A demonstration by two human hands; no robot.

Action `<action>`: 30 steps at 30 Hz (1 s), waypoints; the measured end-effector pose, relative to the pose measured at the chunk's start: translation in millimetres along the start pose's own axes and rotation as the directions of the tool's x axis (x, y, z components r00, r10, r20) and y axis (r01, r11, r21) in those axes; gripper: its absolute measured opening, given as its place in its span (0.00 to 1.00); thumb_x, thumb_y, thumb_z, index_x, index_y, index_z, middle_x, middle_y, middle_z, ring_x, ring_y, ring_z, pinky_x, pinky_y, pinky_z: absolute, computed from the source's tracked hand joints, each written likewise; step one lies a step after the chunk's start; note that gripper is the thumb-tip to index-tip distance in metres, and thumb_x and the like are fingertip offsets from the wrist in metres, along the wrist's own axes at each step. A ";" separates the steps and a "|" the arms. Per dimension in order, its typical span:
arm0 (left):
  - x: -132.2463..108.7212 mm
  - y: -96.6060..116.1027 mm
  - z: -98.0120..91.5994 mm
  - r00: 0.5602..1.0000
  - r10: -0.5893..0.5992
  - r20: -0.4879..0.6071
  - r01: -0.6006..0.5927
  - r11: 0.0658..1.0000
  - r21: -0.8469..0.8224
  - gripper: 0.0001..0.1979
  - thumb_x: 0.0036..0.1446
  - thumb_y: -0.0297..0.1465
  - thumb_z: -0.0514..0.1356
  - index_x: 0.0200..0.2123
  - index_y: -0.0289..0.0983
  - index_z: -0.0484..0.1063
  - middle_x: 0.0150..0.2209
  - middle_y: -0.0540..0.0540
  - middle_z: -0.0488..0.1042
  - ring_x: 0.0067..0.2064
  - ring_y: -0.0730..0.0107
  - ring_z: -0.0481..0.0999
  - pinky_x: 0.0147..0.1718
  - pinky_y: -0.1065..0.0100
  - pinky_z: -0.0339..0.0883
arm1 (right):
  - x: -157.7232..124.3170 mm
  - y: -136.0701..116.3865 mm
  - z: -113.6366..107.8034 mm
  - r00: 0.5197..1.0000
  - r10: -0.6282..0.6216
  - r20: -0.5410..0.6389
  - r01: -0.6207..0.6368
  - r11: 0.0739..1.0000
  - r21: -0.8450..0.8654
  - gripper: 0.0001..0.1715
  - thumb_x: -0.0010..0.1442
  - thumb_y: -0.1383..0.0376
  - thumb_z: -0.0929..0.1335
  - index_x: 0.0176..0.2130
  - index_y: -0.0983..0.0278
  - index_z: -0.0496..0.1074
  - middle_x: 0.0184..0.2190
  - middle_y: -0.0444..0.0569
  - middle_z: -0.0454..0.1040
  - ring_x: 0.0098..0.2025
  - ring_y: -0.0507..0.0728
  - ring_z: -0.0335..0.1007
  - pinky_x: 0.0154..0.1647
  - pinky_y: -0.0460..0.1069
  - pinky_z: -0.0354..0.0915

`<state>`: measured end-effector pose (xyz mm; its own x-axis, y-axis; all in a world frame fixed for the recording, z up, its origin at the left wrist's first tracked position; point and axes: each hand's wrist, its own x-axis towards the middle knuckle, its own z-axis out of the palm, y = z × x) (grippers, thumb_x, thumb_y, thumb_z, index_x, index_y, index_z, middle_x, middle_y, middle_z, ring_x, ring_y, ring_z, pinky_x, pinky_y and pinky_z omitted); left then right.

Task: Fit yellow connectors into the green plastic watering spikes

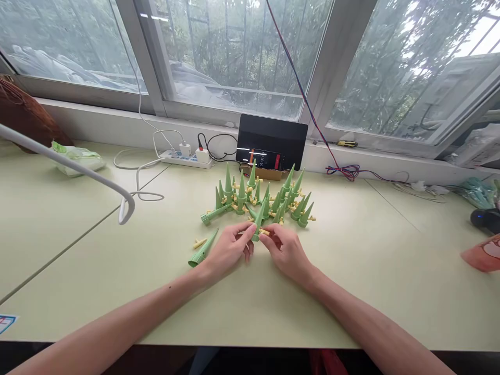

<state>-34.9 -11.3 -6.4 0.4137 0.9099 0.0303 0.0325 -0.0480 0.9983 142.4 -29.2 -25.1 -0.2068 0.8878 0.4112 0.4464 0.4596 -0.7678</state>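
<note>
In front of me, my left hand [234, 243] grips a green plastic cone spike [260, 221], its point tilted up and away. The thumb and fingers of my right hand [286, 251] are closed on a small yellow valve [265, 232] at the spike's lower end. Whether the valve sits fully in the spike cannot be made out. By my left wrist lie a loose green spike [203, 250] and a loose yellow valve [199, 242]. Just beyond my hands stand several green spikes [241, 194] with yellow valves at their sides, and another spike [215, 212] lies flat.
A black tablet [272, 136] leans at the back on a cardboard stand. Left of it is a power strip [187, 159] with plugs and cables. A white curved bar [78, 169] crosses the left side. Bundled wires [346, 171] and an orange object [482, 254] are to the right.
</note>
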 end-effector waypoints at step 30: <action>-6.4 1.3 1.1 0.983 0.179 0.030 -0.182 0.960 0.213 0.19 0.62 0.42 0.60 0.25 0.35 0.64 0.25 0.53 0.64 0.22 0.77 0.68 0.20 0.73 0.66 | -3.5 -13.7 -1.7 0.983 0.181 -0.020 -0.165 0.931 0.325 0.20 0.67 0.54 0.65 0.27 0.62 0.63 0.16 0.37 0.55 0.17 0.49 0.50 0.19 0.46 0.47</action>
<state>-36.5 -17.7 -5.4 0.4404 0.8735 0.2074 0.1496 -0.2992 0.9424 138.5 -38.7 -15.1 -0.1049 0.9557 0.2751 0.1665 0.2896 -0.9426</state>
